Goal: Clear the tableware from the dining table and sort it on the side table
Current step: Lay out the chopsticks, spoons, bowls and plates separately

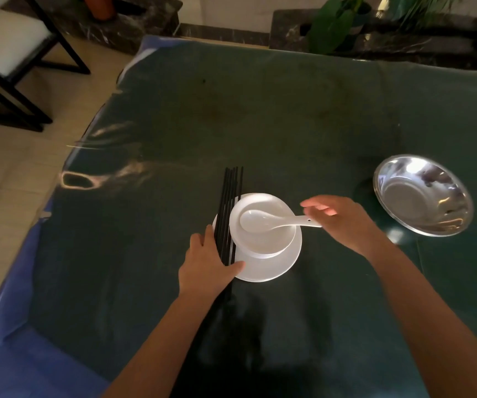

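A stack of white plates [277, 265] lies on the dark green table [260, 116], with stacked white bowls [263, 242] on top. A white ceramic spoon [263, 221] lies in the top bowl, its handle pointing right. My right hand [343, 222] pinches the end of that handle. Several black chopsticks [230, 202] lie along the plates' left side. My left hand [208, 265] grips the plates' left edge, thumb pressing the chopsticks down on the rim.
Stacked shiny steel basins [423, 196] stand to the right of the plates. Black-framed chairs with white seats [4, 50] stand on the tiled floor at the left. Dark marble planters with green plants [340, 24] line the far side.
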### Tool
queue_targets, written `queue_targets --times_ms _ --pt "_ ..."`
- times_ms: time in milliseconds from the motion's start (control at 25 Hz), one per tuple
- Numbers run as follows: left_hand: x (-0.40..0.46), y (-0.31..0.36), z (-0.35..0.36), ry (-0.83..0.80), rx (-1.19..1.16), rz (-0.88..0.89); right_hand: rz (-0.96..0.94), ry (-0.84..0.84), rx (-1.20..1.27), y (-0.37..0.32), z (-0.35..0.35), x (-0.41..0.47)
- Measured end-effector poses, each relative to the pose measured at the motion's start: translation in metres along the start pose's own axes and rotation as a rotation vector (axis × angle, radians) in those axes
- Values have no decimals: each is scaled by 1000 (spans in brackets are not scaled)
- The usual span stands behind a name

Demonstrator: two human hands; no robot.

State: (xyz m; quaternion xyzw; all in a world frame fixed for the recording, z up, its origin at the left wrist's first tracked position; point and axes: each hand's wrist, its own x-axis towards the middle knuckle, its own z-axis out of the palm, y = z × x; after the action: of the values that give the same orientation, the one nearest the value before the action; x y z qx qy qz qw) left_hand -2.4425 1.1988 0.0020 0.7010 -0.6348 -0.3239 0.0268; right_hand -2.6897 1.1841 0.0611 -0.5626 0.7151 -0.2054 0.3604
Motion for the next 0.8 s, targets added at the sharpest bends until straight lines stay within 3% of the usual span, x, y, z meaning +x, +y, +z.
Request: queue_targets --times_ms 200,360,560,720,800 --pt "-3 0 -1 96 -124 -17 19 -169 -250 -23 1 7" --pt "-5 -3 -3 27 -192 -30 26 -325 -299 -26 -9 5" --pt "-6 -5 -5 -26 -393 -103 123 -467 -137 -27 -15 1" --pt "-7 -13 -16 -37 -361 -100 249 -418 92 -28 -14 -9" --pt "-3 -27 -28 32 -297 -34 265 -354 286 -37 -11 -16"
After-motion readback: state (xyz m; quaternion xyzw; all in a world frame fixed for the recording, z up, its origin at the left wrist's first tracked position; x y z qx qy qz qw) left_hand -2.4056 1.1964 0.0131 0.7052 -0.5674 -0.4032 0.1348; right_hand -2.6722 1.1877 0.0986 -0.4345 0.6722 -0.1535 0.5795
